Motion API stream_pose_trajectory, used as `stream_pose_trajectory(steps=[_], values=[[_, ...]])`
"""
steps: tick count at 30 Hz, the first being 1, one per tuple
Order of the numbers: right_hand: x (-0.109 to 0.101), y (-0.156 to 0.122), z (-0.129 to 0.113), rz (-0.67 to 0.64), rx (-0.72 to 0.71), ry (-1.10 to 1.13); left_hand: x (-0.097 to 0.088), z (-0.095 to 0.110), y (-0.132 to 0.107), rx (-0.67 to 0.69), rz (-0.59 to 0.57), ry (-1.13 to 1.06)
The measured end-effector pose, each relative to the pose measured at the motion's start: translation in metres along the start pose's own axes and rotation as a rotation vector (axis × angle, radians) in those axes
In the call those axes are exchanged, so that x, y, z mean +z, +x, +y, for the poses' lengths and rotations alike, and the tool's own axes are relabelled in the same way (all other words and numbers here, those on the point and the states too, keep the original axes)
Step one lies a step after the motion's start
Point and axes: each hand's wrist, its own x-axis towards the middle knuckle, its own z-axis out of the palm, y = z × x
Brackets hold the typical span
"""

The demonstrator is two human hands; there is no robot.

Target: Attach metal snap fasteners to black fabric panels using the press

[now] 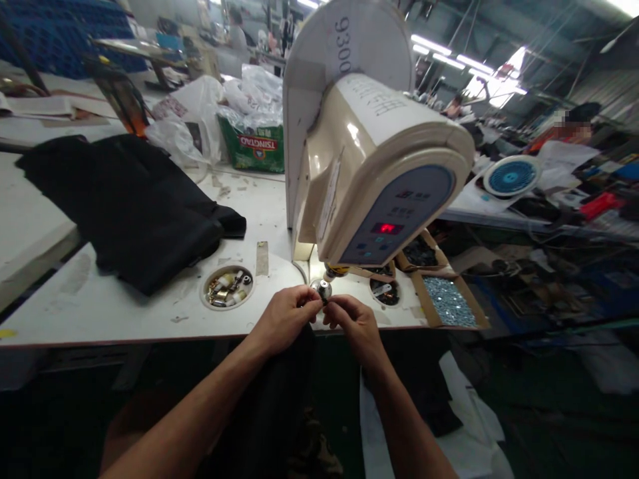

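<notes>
Both hands meet at the round metal die (323, 287) beneath the head of a cream fastening press (369, 173). My left hand (289, 314) is closed, its thumb and fingertip together on black fabric (292, 369) that hangs below the table edge. On the other side of the die, my right hand (353, 324) is closed in a pinch, fingertips close to the left ones. A small dark bit shows between the fingertips; what the right fingers hold is too small to make out. Red digits glow on the press panel.
Left of the hands a round recess (227, 287) holds metal and white parts; black cloth (130, 199) lies behind it. Rightward are another recess (385, 291) and a cardboard tray of small bluish parts (449, 301). A green carton (254, 143) and a fan (512, 176) stand farther back.
</notes>
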Motion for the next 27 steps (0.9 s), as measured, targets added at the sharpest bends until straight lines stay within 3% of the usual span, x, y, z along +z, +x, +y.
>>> stream_pose_trajectory(steps=[4, 11, 17, 27], values=[[-0.008, 0.012, 0.005, 0.006, -0.014, -0.021, 0.005, 0.000, 0.009, 0.002, 0.008, 0.038], [-0.004, 0.028, 0.007, 0.016, -0.012, 0.074, 0.009, 0.001, 0.015, -0.051, 0.133, 0.032], [-0.002, 0.043, 0.004, 0.147, -0.059, 0.041, 0.010, 0.002, 0.015, -0.003, 0.285, 0.084], [-0.017, 0.056, -0.004, 0.034, -0.086, -0.126, 0.012, -0.004, 0.018, 0.041, 0.335, 0.119]])
